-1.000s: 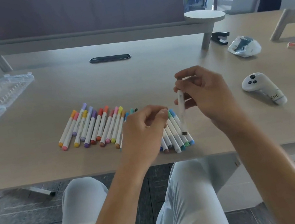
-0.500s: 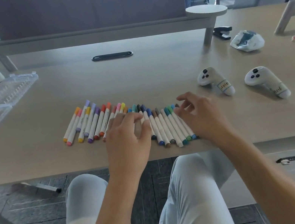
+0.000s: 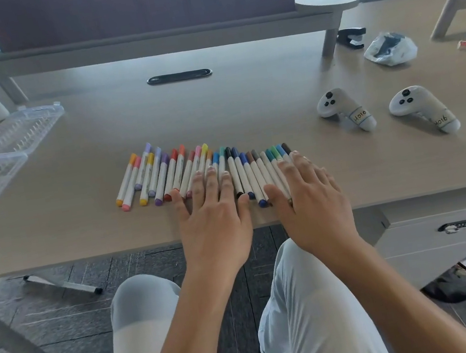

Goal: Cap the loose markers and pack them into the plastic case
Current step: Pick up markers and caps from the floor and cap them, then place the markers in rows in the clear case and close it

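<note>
Hands pressing flat on marker row
Left hand (image 3: 212, 214) and right hand (image 3: 306, 194) are lying palm-down, fingers straight and spread, on the markers (image 3: 193, 170); markers are lying side by side near the desk (image 3: 244, 106) edge, long axes running front-to-back, fanning slightly.

Roughly two dozen markers (image 3: 181, 173) in one row; two hands (image 3: 215, 226); two controllers (image 3: 344, 110); one open case (image 3: 1, 161); one stapler (image 3: 352, 37); one bag (image 3: 389, 48).
</note>
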Demonstrator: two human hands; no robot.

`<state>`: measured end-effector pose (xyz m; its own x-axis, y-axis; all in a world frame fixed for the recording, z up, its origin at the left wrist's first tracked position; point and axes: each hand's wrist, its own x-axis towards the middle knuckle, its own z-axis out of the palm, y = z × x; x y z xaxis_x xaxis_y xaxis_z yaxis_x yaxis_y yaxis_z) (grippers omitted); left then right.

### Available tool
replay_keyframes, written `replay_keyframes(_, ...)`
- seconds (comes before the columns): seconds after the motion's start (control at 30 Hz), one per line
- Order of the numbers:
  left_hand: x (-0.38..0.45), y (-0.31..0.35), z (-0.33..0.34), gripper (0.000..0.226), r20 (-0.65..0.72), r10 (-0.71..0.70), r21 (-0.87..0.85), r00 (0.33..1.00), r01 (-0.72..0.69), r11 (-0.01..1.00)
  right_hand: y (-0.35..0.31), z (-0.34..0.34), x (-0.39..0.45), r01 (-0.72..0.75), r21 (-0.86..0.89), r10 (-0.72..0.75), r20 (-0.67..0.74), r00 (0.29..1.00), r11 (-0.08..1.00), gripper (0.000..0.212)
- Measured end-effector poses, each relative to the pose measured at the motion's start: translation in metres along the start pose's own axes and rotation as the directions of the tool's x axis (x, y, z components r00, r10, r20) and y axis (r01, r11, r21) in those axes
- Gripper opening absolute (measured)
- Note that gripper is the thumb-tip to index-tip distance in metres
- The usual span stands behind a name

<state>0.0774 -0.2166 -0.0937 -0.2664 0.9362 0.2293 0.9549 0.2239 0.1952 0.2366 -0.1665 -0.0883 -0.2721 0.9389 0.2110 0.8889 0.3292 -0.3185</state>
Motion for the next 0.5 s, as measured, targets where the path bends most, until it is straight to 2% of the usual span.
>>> replay_keyframes(0.17, 0.004, -0.002, -0.002, 0.062, 0.011, -0.004, -0.026, 1.0, 0.004, 1.0, -0.009, 0.003, 0.002, -0.009, -0.027, 0.009, -0.013, 1.0, 1.0, 0.064)
replay_keyframes(0.33, -0.003, -0.011, -0.012, 0.063, -0.045, -0.006, -0.214, 0.999, -0.003, 0.977, -0.021, 0.0, -0.001, -0.026, 0.037, 0.027, -0.029, 0.999, 0.999, 0.059)
replay_keyframes(0.5, -0.018, -0.05, -0.029, 0.059, -0.102, -0.099, -0.281, 0.99, 0.067, 0.957, -0.059, -0.005, -0.002, 0.074, 0.075, -0.072, -0.037, 0.997, 0.994, 0.055)
